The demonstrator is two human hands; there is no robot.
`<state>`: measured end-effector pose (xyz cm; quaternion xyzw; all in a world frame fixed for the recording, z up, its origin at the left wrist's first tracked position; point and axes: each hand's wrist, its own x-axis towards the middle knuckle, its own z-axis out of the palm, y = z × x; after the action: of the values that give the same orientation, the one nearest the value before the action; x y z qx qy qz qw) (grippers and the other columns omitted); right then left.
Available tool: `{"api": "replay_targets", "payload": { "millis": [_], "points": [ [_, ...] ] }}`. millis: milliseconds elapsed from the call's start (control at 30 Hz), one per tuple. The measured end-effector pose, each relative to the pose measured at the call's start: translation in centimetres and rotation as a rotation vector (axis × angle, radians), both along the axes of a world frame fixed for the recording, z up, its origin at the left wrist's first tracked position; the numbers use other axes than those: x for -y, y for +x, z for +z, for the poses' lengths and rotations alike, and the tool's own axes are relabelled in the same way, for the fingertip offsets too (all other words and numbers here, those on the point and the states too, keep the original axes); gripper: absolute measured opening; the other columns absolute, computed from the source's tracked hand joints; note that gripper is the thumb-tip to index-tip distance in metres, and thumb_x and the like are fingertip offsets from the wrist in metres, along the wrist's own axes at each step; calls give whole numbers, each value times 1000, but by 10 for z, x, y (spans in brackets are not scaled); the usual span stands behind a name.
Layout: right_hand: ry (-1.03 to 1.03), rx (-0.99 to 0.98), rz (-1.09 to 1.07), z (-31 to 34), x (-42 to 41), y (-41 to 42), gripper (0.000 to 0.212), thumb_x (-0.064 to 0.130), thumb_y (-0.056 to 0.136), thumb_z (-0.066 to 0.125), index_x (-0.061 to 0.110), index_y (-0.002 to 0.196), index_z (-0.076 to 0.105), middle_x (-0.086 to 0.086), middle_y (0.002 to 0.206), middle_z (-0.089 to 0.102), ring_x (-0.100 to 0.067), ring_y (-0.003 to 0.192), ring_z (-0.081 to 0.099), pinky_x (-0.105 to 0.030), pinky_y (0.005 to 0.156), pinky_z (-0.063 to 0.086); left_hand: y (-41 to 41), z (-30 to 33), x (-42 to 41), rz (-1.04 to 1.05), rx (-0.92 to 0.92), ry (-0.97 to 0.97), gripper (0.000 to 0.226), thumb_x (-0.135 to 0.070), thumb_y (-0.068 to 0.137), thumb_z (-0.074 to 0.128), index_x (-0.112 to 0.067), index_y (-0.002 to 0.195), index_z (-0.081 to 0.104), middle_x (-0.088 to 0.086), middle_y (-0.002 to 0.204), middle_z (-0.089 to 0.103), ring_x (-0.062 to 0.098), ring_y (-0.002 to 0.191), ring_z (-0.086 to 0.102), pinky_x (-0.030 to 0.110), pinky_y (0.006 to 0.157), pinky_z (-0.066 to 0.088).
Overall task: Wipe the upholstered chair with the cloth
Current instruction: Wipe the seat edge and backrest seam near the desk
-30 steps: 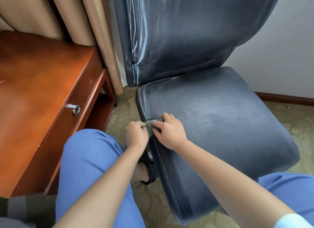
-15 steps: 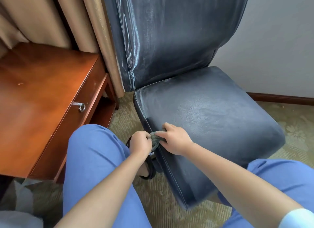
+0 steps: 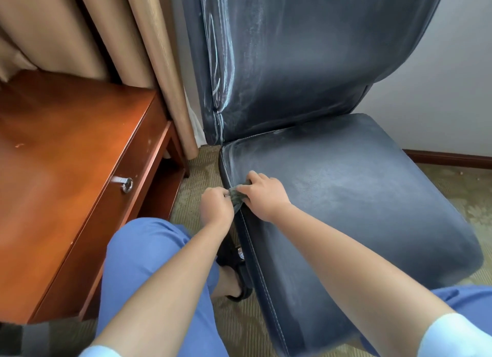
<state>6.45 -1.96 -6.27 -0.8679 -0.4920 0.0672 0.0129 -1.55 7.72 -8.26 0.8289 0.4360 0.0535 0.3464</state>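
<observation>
Both hands, left (image 3: 216,207) and right (image 3: 266,195), pinch the cloth (image 3: 237,196) at the chair (image 3: 346,196) seat's edge.

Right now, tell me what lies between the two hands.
In the head view, the bunched cloth lies between left hand and right hand, both pinching it at the seat's edge.

- Left hand (image 3: 216,207): fingers curled into a loose fist, pinching one end of the cloth (image 3: 236,196), just off the left edge of the chair seat (image 3: 346,196).
- Right hand (image 3: 263,194): resting on the seat edge, fingers bent, gripping the other end of the cloth.
- Both forearms bare, reaching forward to the seat's left edge, knuckles nearly touching.
</observation>
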Motion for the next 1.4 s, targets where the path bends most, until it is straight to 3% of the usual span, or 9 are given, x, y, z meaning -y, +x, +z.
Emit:
{"api": "replay_targets", "payload": {
  "millis": [300,433,533,800,900,1167,1267,1400],
  "points": [
    [9,-42,-47,-2,-24,24,35,33,97,43,31,131,51,-6,115,46,-26,106,48,-30,71,34,26,-5,-23,-4,-44,37,29,-9,94,48,-11,115,68,10,121,62,29,110,57,31,84,44],
    [42,-108,-121,-4,-13,9,36,28,94,44,31,129,53,-6,114,48,-27,104,50,-29,70,34,15,1,-14,-47,-51,51,26,-7,94,48,-7,103,72,7,104,67,28,98,60,29,72,41],
    [65,-132,-130,-6,9,-8,36,29,94,45,30,128,54,-6,113,49,-27,103,51,-30,71,38,-1,5,4,-69,-89,38,25,-6,92,46,-3,89,70,6,82,59,25,81,57,27,60,35],
    [108,-168,-126,-8,90,-56,37,29,92,49,31,128,56,-6,105,54,-28,97,53,-32,74,43,-52,10,72,-109,-87,-10,23,-14,92,51,-13,101,72,5,105,68,26,95,62,29,68,45],
    [139,-175,-146,-9,122,-75,36,31,92,50,31,127,57,-5,105,55,-27,97,53,-33,74,44,-68,13,97,-150,-79,-6,21,-16,91,55,-14,106,71,4,112,66,25,103,61,30,82,49],
    [158,-166,-139,-14,182,-120,36,32,92,52,28,128,57,-5,106,55,-26,95,53,-36,74,46,-107,20,139,-237,-111,-54,15,-18,90,62,-15,101,71,2,108,67,21,98,62,25,78,47],
    [153,-146,-106,-14,192,-127,37,31,91,53,26,127,58,-6,106,56,-27,96,54,-36,77,45,-120,24,147,-264,-131,-92,13,-19,88,65,-16,98,72,-1,105,68,16,89,63,20,69,44],
    [158,-38,-86,-15,198,-137,35,29,88,54,25,122,61,-4,102,60,-27,95,55,-36,78,41,-127,27,146,-230,-135,-268,11,-15,84,69,-14,94,73,-3,96,66,16,94,62,24,76,50]
  ]
}}
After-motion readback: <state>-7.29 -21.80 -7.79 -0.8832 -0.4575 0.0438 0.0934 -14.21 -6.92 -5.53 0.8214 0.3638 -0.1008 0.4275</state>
